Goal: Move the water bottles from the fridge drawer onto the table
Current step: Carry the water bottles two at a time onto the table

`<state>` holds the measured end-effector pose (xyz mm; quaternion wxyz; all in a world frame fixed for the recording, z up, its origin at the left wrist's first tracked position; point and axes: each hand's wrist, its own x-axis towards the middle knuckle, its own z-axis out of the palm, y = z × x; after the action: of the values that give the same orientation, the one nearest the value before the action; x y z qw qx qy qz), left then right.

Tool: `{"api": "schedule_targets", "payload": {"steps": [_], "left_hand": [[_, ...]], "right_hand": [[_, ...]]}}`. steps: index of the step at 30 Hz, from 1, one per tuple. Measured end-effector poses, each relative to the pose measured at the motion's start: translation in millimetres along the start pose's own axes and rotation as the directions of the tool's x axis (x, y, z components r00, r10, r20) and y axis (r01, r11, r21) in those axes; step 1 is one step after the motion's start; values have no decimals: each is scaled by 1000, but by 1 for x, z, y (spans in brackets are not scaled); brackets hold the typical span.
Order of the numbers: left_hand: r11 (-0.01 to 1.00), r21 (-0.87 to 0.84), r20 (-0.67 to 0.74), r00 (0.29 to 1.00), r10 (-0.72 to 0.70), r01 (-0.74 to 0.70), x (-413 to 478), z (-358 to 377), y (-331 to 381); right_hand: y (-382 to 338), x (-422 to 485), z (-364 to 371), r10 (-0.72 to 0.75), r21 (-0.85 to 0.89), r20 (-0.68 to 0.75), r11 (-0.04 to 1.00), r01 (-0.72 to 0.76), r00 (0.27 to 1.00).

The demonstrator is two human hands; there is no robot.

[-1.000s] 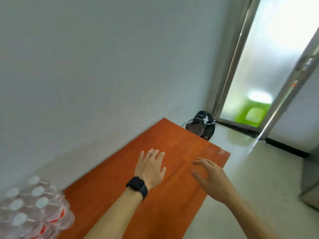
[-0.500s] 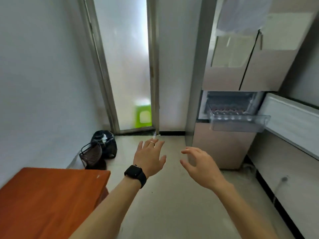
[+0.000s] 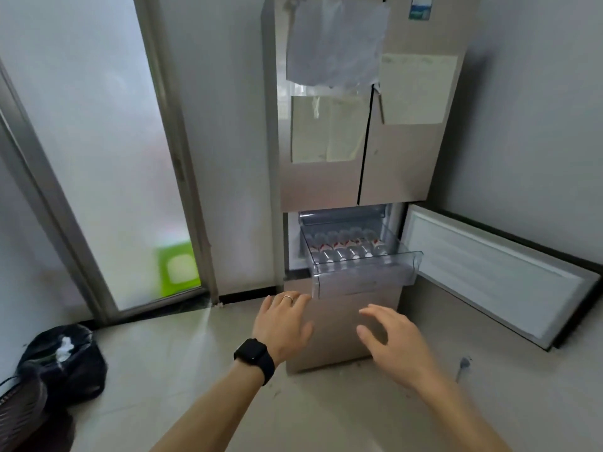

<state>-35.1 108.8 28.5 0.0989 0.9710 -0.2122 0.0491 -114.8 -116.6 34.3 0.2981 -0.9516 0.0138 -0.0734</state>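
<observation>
Clear plastic drawer (image 3: 362,282), red-labelled bottles (image 3: 346,247), left hand (image 3: 282,324), right hand (image 3: 396,340) splayed

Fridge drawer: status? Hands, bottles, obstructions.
Left hand open, empty; right hand open, empty, both short of the drawer. Water bottles lying in a row inside. Nothing between hands and drawer.

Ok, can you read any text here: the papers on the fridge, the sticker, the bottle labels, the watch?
Nothing here can be read.
White paper on the fridge: blurred, no legible print.
Pale sheets on its doors: too faint.
Blue and green sticker: too small.
Red labels on the water bottles in the drawer: too blurred.
Watch: screen dark.
</observation>
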Motion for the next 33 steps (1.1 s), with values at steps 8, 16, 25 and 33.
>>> {"api": "schedule_targets", "payload": {"steps": [8,16,25,33], "left_hand": [[994,-59,60,993,97,-93,166,34,30],[986,-138,148,983,111,-91,291,93,56],[966,-205,278,956,-94,155,423,154,99],[900,-274,380,898,-223,340,493,195,119]], "right_hand": [[84,113,-34,138,-24,-24,990,-139,990],[178,220,-40,216,37,10,976,-216,976],[274,364,-62,170,143,158,971,-193,973],[335,451,-50,119,172,297,969,-176,947]]}}
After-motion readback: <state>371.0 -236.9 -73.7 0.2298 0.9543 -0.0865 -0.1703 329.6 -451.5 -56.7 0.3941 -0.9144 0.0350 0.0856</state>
